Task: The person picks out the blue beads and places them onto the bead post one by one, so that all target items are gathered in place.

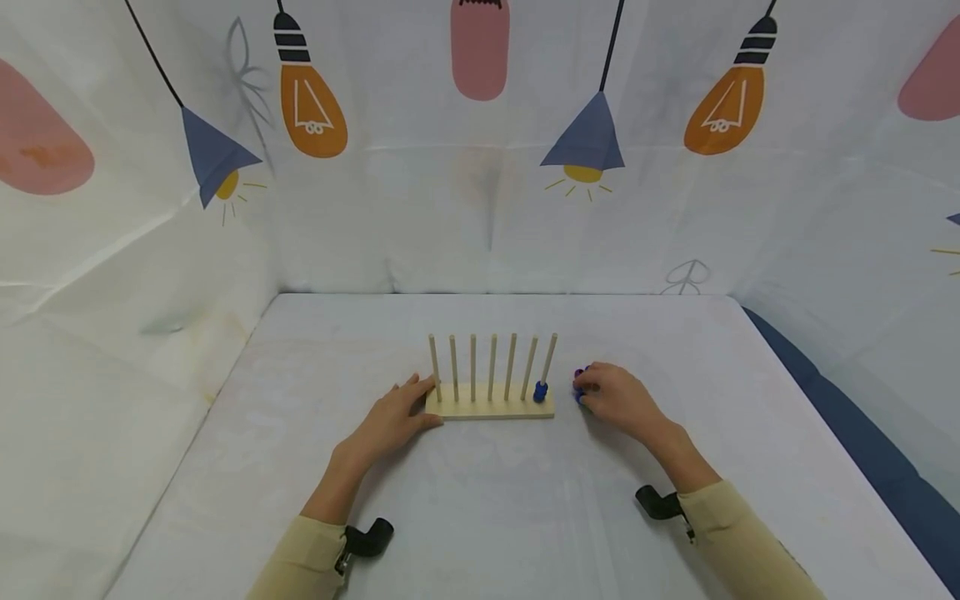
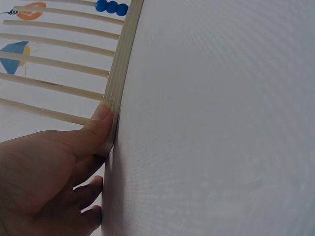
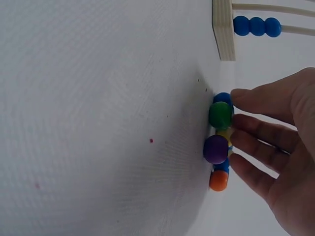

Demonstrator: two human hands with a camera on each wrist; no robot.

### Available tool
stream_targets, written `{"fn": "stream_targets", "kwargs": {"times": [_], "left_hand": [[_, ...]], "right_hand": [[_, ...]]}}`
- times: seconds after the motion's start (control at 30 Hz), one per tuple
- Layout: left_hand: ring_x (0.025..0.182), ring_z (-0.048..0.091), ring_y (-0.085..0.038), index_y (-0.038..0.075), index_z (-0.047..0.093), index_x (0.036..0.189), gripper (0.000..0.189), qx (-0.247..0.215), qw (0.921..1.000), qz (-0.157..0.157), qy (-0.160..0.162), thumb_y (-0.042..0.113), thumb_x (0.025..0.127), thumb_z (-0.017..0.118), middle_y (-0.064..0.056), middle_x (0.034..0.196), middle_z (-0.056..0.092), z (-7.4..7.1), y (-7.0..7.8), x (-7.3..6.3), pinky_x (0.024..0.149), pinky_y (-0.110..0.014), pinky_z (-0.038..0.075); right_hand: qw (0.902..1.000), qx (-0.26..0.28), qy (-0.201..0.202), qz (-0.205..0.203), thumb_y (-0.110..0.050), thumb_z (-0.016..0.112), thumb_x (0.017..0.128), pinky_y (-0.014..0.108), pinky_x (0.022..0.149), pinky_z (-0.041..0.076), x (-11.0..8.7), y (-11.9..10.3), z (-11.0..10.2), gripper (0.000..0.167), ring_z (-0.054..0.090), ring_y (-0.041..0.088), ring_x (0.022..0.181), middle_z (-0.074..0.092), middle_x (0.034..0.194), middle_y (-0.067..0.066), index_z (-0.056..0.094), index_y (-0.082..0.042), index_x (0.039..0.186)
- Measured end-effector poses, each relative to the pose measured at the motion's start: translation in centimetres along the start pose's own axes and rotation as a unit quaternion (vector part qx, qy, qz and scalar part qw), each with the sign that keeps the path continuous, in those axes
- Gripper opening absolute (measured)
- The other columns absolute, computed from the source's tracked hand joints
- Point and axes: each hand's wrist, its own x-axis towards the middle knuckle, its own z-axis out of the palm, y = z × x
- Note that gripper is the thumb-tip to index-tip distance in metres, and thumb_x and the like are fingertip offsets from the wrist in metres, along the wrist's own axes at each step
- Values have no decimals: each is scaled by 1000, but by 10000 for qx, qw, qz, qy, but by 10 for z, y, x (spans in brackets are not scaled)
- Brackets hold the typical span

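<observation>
A pale wooden peg rack (image 1: 489,408) stands on the table, several upright rods rising from its base. Three blue beads (image 3: 257,26) are stacked at the bottom of its rightmost rod. My left hand (image 1: 392,419) grips the rack's left end, the thumb on the base's front edge and the fingers round the side. To the right of the rack, my right hand (image 1: 621,402) is over a small group of loose beads, fingers loosely bent with fingertips at them. Among these are a green bead (image 3: 220,115), a purple bead (image 3: 216,149), an orange bead (image 3: 219,181), and partly hidden blue and yellow ones.
The white table (image 1: 480,508) extends around the rack, with a white printed cloth (image 1: 420,225) hanging behind it and at the sides. Dark blue fabric (image 1: 847,417) lies beyond the table's right edge. Black wrist mounts (image 1: 367,540) stick out from both sleeves.
</observation>
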Motion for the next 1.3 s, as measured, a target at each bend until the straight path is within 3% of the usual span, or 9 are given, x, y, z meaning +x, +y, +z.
{"fn": "stream_targets", "kwargs": {"times": [0.5,1.07,1.3], "left_hand": [[151,27,-34,14,41,153,73,-43,10000,-12,-57,36,91,72,-18,160,33,-3,3,0,126,-54,20],[151,27,-33,13,41,152,72,-63,10000,23,-36,36,91,71,-16,160,34,-1,2,-3,126,-53,19],[152,26,-32,13,41,152,72,-180,9998,-17,-28,36,91,72,-15,160,35,0,3,-4,127,-51,17]], "right_hand": [[9987,-383,-329,47,-8,78,81,42,80,58,-1,-1,6,17,64,20,90,70,96,5,76,-9,97],[9969,368,372,-589,8,75,77,39,78,58,3,-8,4,23,66,20,88,70,92,4,76,-3,97],[9963,589,398,-487,7,75,79,38,80,59,8,-13,2,24,66,19,90,69,96,4,76,-4,100]]}}
